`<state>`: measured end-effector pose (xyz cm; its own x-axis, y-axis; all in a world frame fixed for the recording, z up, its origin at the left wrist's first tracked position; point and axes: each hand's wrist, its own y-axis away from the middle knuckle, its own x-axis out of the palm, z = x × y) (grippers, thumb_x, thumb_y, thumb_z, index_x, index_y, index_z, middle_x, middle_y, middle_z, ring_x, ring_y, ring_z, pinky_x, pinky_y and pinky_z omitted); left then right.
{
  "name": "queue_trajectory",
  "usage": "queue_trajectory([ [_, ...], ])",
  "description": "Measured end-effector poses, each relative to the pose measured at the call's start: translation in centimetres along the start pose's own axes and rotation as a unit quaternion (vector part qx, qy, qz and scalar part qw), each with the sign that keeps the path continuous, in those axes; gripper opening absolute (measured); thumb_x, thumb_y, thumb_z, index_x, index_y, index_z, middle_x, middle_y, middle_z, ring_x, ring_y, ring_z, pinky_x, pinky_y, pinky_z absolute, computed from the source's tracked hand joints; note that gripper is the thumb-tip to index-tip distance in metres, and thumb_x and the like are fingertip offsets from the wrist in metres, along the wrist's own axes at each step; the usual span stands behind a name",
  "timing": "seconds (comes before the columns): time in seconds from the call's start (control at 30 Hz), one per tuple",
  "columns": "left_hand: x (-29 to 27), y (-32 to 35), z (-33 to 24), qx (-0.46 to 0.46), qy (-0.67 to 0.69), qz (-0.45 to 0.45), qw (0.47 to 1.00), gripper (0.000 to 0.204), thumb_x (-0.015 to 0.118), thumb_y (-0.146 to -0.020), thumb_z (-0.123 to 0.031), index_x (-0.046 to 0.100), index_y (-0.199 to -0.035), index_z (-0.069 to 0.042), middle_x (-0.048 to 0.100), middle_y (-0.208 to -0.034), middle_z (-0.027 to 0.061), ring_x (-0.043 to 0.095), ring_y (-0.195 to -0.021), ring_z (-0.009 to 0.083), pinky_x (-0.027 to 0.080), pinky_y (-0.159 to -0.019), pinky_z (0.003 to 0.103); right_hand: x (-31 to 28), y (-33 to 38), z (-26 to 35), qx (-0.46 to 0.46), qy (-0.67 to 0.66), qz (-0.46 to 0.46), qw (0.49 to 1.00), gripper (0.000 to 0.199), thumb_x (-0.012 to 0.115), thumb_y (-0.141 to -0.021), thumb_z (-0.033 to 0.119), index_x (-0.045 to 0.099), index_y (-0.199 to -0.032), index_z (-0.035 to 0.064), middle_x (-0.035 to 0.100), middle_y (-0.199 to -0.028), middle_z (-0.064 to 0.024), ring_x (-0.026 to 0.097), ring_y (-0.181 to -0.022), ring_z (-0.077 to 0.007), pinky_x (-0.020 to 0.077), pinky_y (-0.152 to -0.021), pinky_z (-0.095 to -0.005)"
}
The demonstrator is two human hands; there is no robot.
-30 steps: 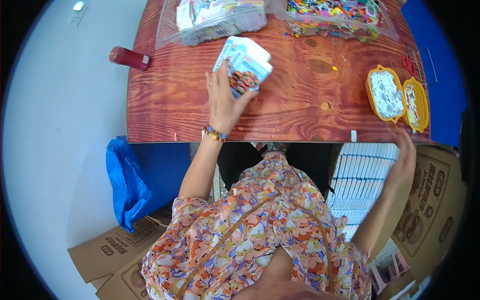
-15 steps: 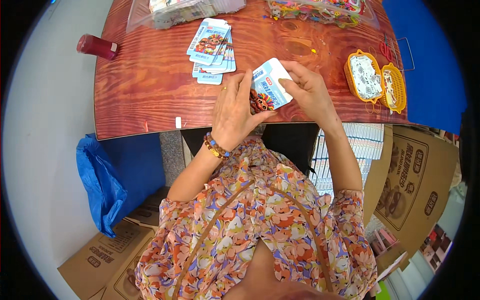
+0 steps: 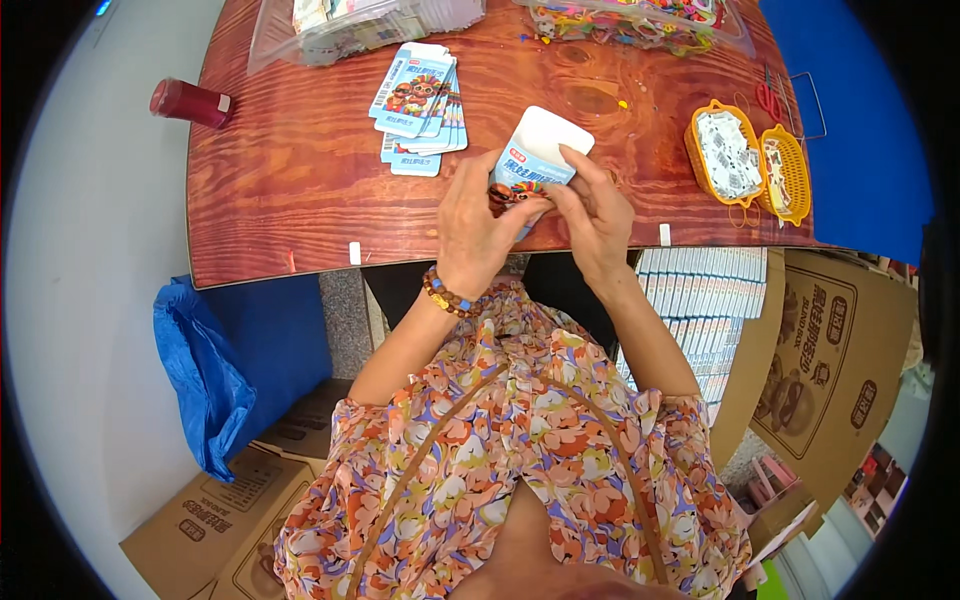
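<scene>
Both hands hold one small light-blue cardboard box (image 3: 535,166) with a cartoon figure on its front, over the table's near edge. Its white top flap stands open at the far end. My left hand (image 3: 474,215) grips the box's left side, thumb across the front. My right hand (image 3: 596,215) is closed on the right side, with a finger near the flap's base. Whether anything is inside the box cannot be seen. Left of the hands lies a fanned pile of flat box blanks (image 3: 420,105) with the same print.
Clear plastic bins of packets (image 3: 385,30) and colourful small pieces (image 3: 630,35) stand at the back. A red jar (image 3: 192,103) is at left. On the right are yellow baskets (image 3: 727,155) and red-handled scissors (image 3: 768,98). Below the table, a carton (image 3: 820,350) borders rows of packed boxes (image 3: 700,300).
The box has turned more upright and its white flap now shows fully. My right hand has moved down and inward along the box's right side.
</scene>
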<state>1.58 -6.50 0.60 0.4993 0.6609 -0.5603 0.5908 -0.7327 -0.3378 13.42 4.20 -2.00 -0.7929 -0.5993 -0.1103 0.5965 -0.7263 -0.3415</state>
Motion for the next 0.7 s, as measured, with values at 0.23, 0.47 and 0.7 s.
queue_trajectory([
  [0.23, -1.9, -0.4, -0.6, -0.093, 0.163, 0.068, 0.98, 0.06, 0.081, -0.078, -0.007, 0.052, -0.13, -0.002, 0.065, -0.112, 0.0159, 0.067, -0.093, 0.0268, 0.056, -0.077, 0.037, -3.7, -2.6, 0.4, 0.087, -0.047, 0.151, 0.984, 0.025, 0.059, -0.098, 0.0, 0.063, -0.122, -0.0021, 0.068, -0.11, -0.0052, 0.063, -0.103, -0.0105, 0.0503, -0.089, -0.0241],
  [0.47, -2.5, -1.2, 0.8, 0.001, 0.161, 0.137, 0.977, 0.055, 0.077, -0.081, -0.002, 0.052, -0.13, -0.005, 0.065, -0.109, 0.0144, 0.068, -0.094, 0.0237, 0.057, -0.074, 0.033, -4.1, -4.5, 1.2, 0.034, -0.004, 0.22, 0.975, 0.02, 0.062, -0.097, 0.005, 0.067, -0.115, 0.0, 0.068, -0.105, -0.0059, 0.062, -0.094, -0.0101, 0.0492, -0.081, -0.0229],
  [0.7, -2.4, -0.7, 0.7, -0.148, 0.375, 0.172, 0.899, 0.044, 0.072, -0.083, 0.001, 0.054, -0.124, -0.005, 0.065, -0.107, 0.0125, 0.068, -0.095, 0.0237, 0.056, -0.078, 0.033, -3.6, -5.0, 3.2, -0.004, -0.015, 0.207, 0.978, 0.018, 0.063, -0.095, 0.005, 0.067, -0.112, -0.0002, 0.065, -0.111, -0.0064, 0.061, -0.1, -0.0123, 0.0499, -0.081, -0.0251],
])
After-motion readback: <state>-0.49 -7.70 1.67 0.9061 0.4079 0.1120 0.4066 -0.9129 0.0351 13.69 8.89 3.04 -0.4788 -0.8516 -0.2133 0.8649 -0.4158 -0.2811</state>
